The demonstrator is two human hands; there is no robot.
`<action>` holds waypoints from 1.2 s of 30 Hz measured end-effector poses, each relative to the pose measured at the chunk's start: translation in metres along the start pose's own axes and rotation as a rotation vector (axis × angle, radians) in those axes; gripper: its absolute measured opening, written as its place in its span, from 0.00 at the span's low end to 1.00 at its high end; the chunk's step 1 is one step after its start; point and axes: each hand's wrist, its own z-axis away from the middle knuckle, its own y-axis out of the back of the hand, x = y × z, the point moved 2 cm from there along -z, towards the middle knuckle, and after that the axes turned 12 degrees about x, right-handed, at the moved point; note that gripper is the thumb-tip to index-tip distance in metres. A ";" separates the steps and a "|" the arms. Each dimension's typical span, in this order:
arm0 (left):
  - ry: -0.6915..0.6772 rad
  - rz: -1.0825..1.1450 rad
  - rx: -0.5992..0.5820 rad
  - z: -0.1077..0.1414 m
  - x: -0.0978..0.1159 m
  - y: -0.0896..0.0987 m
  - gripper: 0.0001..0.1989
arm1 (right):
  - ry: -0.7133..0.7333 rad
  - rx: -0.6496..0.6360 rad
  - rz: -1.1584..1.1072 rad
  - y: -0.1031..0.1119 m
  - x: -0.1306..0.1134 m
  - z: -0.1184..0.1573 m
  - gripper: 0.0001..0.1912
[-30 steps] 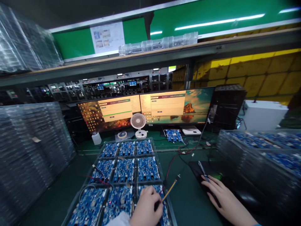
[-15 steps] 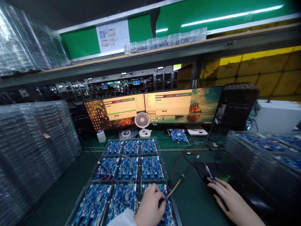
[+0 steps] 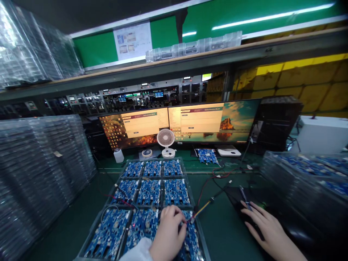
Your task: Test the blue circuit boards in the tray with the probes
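Observation:
My left hand is over the front right circuit board in a clear tray. Its thumb and fingers are pinched together at the end of a thin cable with yellow and red wires; the fingertips partly hide that end. To the right, my right hand lies low over a dark mat, with a slim pen-like tool between its fingers. What lies under that palm is hidden. More blue circuit boards fill the tray's other compartments, and a red light glows on the front middle one.
Behind the tray stand a small white fan and two monitors. Stacked clear trays rise at the left. Another tray stack with boards is at the right. Loose wires cross the green bench; a single board lies farther back.
My left hand has moved slightly left and away from me, and the cable has shifted with it. The green bar on the left monitor is gone. My right hand keeps the tool, nearly still.

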 end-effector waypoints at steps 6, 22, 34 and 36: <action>0.039 -0.077 0.236 -0.006 -0.030 0.073 0.09 | -0.038 0.134 -0.023 0.008 0.001 -0.003 0.18; 0.307 -0.232 -0.023 0.031 -0.100 0.108 0.12 | -0.174 0.265 -0.201 0.012 0.018 -0.001 0.18; 0.316 -0.179 -0.046 0.037 -0.096 0.094 0.15 | -0.260 0.238 -0.242 0.018 0.018 -0.002 0.21; 0.364 -0.110 -0.028 0.038 -0.096 0.090 0.16 | -0.270 0.233 -0.241 0.018 0.018 -0.002 0.21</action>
